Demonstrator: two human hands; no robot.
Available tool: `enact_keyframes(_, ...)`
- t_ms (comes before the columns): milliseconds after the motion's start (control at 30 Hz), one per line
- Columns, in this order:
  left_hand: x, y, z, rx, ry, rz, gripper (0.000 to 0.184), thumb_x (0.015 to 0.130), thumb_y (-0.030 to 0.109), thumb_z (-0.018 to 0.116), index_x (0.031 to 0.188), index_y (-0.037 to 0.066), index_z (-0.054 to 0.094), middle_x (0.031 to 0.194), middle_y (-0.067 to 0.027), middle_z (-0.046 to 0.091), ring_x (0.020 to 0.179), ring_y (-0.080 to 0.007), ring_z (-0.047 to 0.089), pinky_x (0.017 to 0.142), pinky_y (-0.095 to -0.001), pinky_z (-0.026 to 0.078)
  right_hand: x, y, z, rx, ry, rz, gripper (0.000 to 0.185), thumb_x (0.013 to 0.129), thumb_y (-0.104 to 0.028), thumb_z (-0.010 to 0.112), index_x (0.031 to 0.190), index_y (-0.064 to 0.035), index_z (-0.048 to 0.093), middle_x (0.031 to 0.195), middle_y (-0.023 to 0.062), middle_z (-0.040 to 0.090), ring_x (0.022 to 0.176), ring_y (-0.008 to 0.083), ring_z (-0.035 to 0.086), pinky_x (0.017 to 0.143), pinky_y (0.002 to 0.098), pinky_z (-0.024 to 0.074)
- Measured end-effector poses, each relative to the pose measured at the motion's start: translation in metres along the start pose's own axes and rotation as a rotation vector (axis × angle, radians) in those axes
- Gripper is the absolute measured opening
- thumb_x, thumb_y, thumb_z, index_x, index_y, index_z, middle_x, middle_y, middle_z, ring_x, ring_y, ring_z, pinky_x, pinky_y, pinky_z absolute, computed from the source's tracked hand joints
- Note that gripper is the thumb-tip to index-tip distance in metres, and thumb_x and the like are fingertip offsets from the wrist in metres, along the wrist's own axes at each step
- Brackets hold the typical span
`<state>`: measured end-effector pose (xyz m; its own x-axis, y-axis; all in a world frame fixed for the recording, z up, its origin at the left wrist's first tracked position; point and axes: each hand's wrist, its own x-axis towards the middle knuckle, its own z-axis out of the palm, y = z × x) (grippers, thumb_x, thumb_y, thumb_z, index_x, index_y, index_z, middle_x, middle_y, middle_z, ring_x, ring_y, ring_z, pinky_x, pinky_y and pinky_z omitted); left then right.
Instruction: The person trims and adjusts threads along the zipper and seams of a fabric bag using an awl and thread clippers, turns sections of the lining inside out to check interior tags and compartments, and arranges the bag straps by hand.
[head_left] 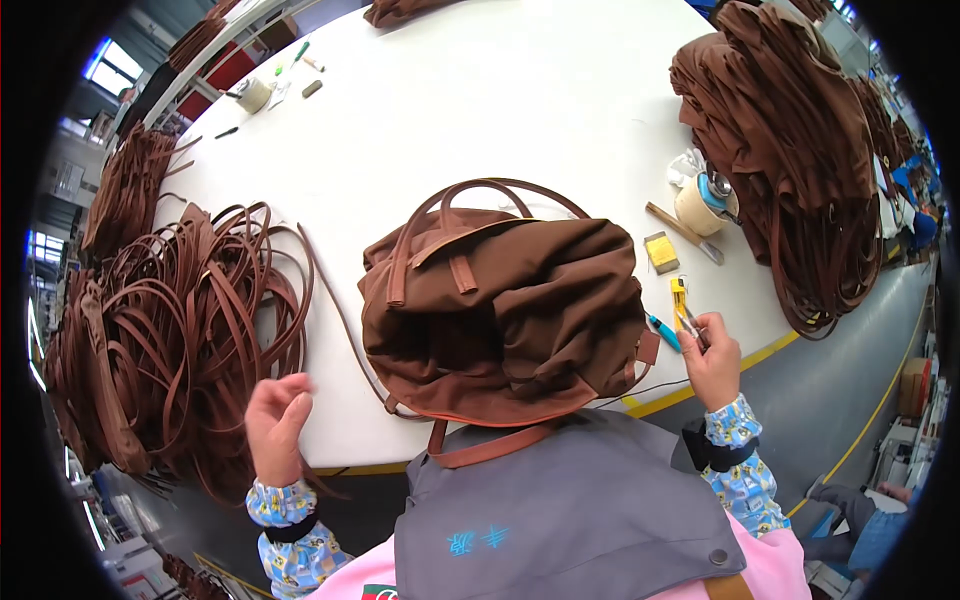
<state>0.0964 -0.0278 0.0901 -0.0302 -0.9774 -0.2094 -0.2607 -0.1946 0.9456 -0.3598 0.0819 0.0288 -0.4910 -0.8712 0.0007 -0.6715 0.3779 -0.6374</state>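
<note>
A brown fabric bag (560,270) with leather handles lies on the white table in front of me, its dark mouth facing my body. My right hand (712,362) is closed on a small yellow-and-metal tool (680,292), right of the bag; its exact kind is partly hidden by my fingers. Just beside it lies a turquoise pen-like tool (664,332). My left hand (278,428) is raised at the table's near left, fingers loosely bent and thumb apart, with nothing visible in it. It is nearest to a heap of brown leather straps (190,340).
Brown bags (780,120) are piled at the right edge. Near them stand a round cream pot (700,208), a brush (684,232) and a yellow block (661,252). Another pot (254,95) and small tools sit at far left. A strap (330,290) trails left of the bag.
</note>
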Motion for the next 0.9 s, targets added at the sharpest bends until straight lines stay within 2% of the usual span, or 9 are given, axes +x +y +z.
enact_keyframes(67, -0.006, 0.002, -0.002, 0.412, 0.239, 0.083, 0.032, 0.07, 0.001, 0.065, 0.097, 0.006, 0.048, 0.111, -0.0104, 0.052, 0.095, -0.0181, 0.053, 0.081, -0.0282, 0.041, -0.011, 0.025, 0.017, -0.132, -0.038, 0.115, 0.023, 0.077, -0.022, 0.064, 0.086, -0.0062, 0.051, 0.056, 0.0117, 0.056, 0.054, 0.029, 0.059, 0.048, 0.0366, 0.0436)
enact_keyframes(100, -0.006, 0.007, 0.003, 0.415, 0.232, 0.089, 0.032, 0.07, 0.001, 0.065, 0.097, 0.006, 0.048, 0.111, -0.0104, 0.052, 0.095, -0.0181, 0.053, 0.081, -0.0282, 0.041, -0.015, 0.036, 0.026, -0.148, -0.055, 0.086, 0.024, 0.076, -0.023, 0.063, 0.092, -0.0077, 0.052, 0.059, 0.0132, 0.057, 0.057, 0.0328, 0.058, 0.052, 0.0403, 0.045)
enact_keyframes(167, -0.006, 0.02, 0.026, 0.335, 0.054, 0.071, 0.045, 0.068, -0.001, 0.065, 0.107, 0.008, 0.045, 0.115, -0.0078, 0.049, 0.097, -0.0179, 0.052, 0.082, -0.029, 0.042, -0.017, 0.046, 0.046, -0.148, -0.05, 0.056, 0.024, 0.076, -0.021, 0.062, 0.094, -0.008, 0.052, 0.061, 0.0135, 0.058, 0.058, 0.0333, 0.059, 0.053, 0.0413, 0.0455)
enact_keyframes(267, -0.006, 0.036, 0.076, 0.019, -0.358, 0.102, 0.035, 0.07, -0.001, 0.066, 0.101, 0.002, 0.051, 0.099, -0.0064, 0.056, 0.087, -0.0134, 0.056, 0.072, -0.0242, 0.047, -0.013, 0.037, 0.051, -0.139, -0.157, 0.096, 0.029, 0.073, -0.013, 0.061, 0.1, -0.0073, 0.052, 0.074, 0.0149, 0.06, 0.07, 0.0335, 0.059, 0.063, 0.0412, 0.0469)
enact_keyframes(333, -0.008, 0.047, 0.108, 0.096, -0.481, 0.235, 0.024, 0.07, 0.002, 0.069, 0.091, -0.001, 0.057, 0.09, -0.0076, 0.061, 0.077, -0.0123, 0.06, 0.068, -0.0235, 0.049, -0.013, 0.034, 0.049, -0.235, -0.086, -0.154, 0.033, 0.07, -0.008, 0.061, 0.103, -0.0059, 0.053, 0.086, 0.0155, 0.058, 0.081, 0.0335, 0.055, 0.073, 0.0394, 0.0454)
enact_keyframes(467, -0.004, 0.065, 0.151, 0.161, -0.727, 0.334, 0.024, 0.07, 0.004, 0.069, 0.089, -0.001, 0.055, 0.093, -0.0105, 0.059, 0.075, -0.0172, 0.061, 0.065, -0.0258, 0.05, -0.012, 0.031, 0.038, -0.196, -0.062, -0.184, 0.043, 0.066, -0.005, 0.063, 0.107, -0.0048, 0.052, 0.096, 0.0152, 0.055, 0.091, 0.031, 0.051, 0.081, 0.0369, 0.0428)
enact_keyframes(567, 0.001, 0.071, 0.175, 0.413, -0.771, 0.578, 0.029, 0.067, 0.007, 0.07, 0.091, 0.002, 0.054, 0.097, -0.0098, 0.057, 0.08, -0.0245, 0.058, 0.069, -0.0303, 0.048, -0.01, 0.003, 0.021, 0.171, -0.137, -0.191, 0.051, 0.063, -0.005, 0.065, 0.111, -0.0042, 0.05, 0.101, 0.015, 0.055, 0.096, 0.0302, 0.05, 0.083, 0.0354, 0.0417)
enact_keyframes(667, 0.007, 0.058, 0.185, 0.553, -0.751, 0.713, 0.036, 0.064, 0.01, 0.073, 0.094, 0.004, 0.054, 0.103, -0.0124, 0.056, 0.086, -0.0263, 0.056, 0.07, -0.0308, 0.047, -0.006, -0.013, 0.023, 0.165, -0.157, -0.37, 0.055, 0.062, -0.005, 0.064, 0.114, -0.0028, 0.047, 0.103, 0.0152, 0.055, 0.095, 0.0303, 0.052, 0.083, 0.035, 0.0422)
enact_keyframes(900, 0.01, 0.044, 0.187, 0.47, -0.709, 0.577, 0.044, 0.063, 0.012, 0.073, 0.103, 0.006, 0.054, 0.102, -0.0102, 0.055, 0.084, -0.0284, 0.055, 0.074, -0.0342, 0.047, 0.003, -0.013, 0.043, 0.444, -0.327, -0.26, 0.052, 0.062, 0.0, 0.063, 0.113, -0.0004, 0.047, 0.104, 0.0151, 0.055, 0.095, 0.0272, 0.056, 0.082, 0.0306, 0.0444)
